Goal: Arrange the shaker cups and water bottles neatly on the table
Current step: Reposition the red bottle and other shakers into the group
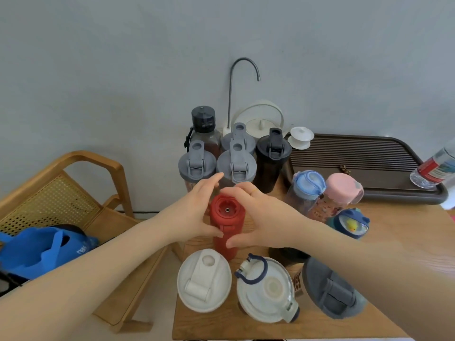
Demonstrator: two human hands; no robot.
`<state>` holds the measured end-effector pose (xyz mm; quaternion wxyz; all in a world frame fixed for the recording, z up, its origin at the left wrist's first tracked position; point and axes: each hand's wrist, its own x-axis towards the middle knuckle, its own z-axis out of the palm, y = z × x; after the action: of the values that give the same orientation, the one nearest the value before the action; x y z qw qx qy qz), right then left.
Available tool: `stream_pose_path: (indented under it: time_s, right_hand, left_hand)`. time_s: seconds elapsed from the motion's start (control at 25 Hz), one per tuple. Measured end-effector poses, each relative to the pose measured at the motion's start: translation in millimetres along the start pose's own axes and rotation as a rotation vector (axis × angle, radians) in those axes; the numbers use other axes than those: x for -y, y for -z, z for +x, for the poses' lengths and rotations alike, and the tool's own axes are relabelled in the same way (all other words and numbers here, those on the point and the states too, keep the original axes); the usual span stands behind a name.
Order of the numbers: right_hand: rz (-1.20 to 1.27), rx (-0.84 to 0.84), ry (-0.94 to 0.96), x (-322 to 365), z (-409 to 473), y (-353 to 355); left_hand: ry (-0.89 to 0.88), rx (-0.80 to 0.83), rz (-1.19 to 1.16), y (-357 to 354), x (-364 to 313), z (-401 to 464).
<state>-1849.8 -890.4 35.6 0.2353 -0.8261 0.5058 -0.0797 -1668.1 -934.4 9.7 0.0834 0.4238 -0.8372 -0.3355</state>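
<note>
**Red bottle cupped between both hands, mid-table**

Head view, looking down and forward. At centre, standing upright on the wooden tabletop (394,242): a red water bottle (226,225), lid up, small metal spot in the cap. Left hand (197,212) wrapped against its 9 o'clock side, fingers reaching past the cap toward 12 and thumb curled round the front of the body. Right hand (258,215) mirrored at 3 o'clock, fingers arched over the far shoulder, thumb pressed to the body lower down. Both hands closed round the same bottle, neither holding anything else.

At 12 o'clock from the red bottle, a tidy block already lined up: two grey-lidded shaker cups (216,166) in front, a third grey lid behind, a dark bottle with black cap (203,129) at the back left, a black shaker cup (272,161) on the right. At 2 to 3 o'clock, a loose cluster: blue-lidded bottle (307,188), pink-lidded bottle (342,190), dark blue children's bottle (349,222). At 6 o'clock, white-lidded shaker (204,279), clear-lidded bottle with navy loop (266,291), grey-lidded shaker (332,289). A clear plastic bottle (435,168) on the dark tea tray (357,153) at far 2 o'clock.

Judged by look: stiff plastic or coated body, smooth, likely a little slippery; weight unknown, contents hidden. Tall and narrow, so tippy. Best taken round the mid-body below the cap, as now, not by the lid. Close neighbours at 12 o'clock easily knocked.
</note>
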Motion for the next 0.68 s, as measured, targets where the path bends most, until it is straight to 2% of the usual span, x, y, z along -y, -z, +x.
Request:
stream_pose_path:
  time_s: [0.08,0.16,0.24,0.32,0.36,0.4,0.52,0.56,0.6,0.68]
  right_hand:
    - [-0.042,-0.033,-0.037,1,10,-11]
    - [-0.046,-0.051,-0.060,-1,16,-17]
    - [-0.082,-0.073,-0.051,-1,20,-19]
    - [-0.103,-0.088,-0.045,1,27,-17]
    - [-0.114,-0.087,-0.049,3,31,-16]
    - [-0.133,-0.087,-0.051,5,37,-14]
    - [-0.152,-0.107,-0.054,14,56,-16]
    - [-0.129,-0.120,-0.054,18,63,-18]
    - [-0.102,-0.125,-0.055,22,70,-20]
    - [-0.058,-0.087,-0.035,31,84,-23]
  left_hand:
    - [-0.016,0.060,-0.052,7,8,-3]
    - [-0.067,0.038,0.017,19,16,-3]
    - [-0.088,-0.163,0.083,33,27,5]
    - [-0.042,-0.383,0.020,45,36,11]
    - [-0.031,-0.404,-0.035,48,42,12]
    - [-0.043,-0.341,-0.077,50,45,10]
    - [-0.054,0.069,-0.128,39,49,-5]
    - [-0.039,0.113,-0.148,32,52,-7]
    - [-0.023,0.086,-0.182,25,56,-8]
    - [0.020,-0.067,-0.283,16,63,-10]
